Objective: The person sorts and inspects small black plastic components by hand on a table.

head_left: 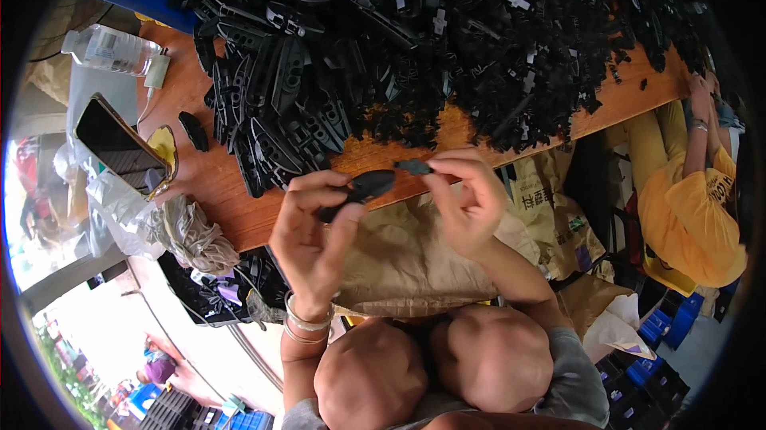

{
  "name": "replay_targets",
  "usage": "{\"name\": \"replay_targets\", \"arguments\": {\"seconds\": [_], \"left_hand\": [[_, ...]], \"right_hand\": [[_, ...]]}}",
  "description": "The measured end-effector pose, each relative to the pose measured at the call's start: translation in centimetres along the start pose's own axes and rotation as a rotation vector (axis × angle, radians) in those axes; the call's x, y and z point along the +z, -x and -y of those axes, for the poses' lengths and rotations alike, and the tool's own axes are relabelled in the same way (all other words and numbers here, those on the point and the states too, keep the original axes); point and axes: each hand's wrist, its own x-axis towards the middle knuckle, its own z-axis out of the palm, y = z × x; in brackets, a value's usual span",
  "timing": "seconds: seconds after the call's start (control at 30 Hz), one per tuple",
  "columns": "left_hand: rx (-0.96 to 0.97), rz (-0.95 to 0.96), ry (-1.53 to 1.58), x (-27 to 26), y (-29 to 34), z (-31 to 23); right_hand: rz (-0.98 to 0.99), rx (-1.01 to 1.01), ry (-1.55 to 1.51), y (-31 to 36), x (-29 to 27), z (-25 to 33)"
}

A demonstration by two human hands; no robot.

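Observation:
Between the fingers and thumb of my left hand [313, 238] is a smooth, black, elongated plastic part [372, 185]. My right hand [471, 199] pinches a small dark plastic piece [413, 167] by its end, just right of the black part. The two pieces are close to each other, above the table's near edge. Beyond my hands lies a heap of long black plastic parts [279, 87] with holes in them. To its right spreads a big pile of small black pieces [511, 63], with some pale ones among them.
At the left of the wooden table [179, 95] a phone [116, 143] leans on a stand. Near it are a clear bottle [120, 49], a white charger [157, 71] and a bundle of pale cloth strips [187, 230]. A person in an orange shirt [690, 215] sits at the right.

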Motion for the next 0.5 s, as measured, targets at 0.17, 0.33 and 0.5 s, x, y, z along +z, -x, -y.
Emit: {"name": "replay_targets", "arguments": {"seconds": [0.17, 0.33, 0.5], "left_hand": [[-0.018, 0.105, -0.023, 0.7, 0.2, 0.5], [-0.135, 0.134, -0.084, 1.0, 0.2, 0.3], [-0.283, 0.066, 0.071, 1.4, 0.5, 0.2]], "right_hand": [[0.025, 0.016, -0.176, -0.9, -1.3, 1.7], [0.274, -0.116, -0.032, -1.5, -1.6, 2.0], [0.127, 0.209, -0.037, -0.4, -1.3, 2.6]]}}
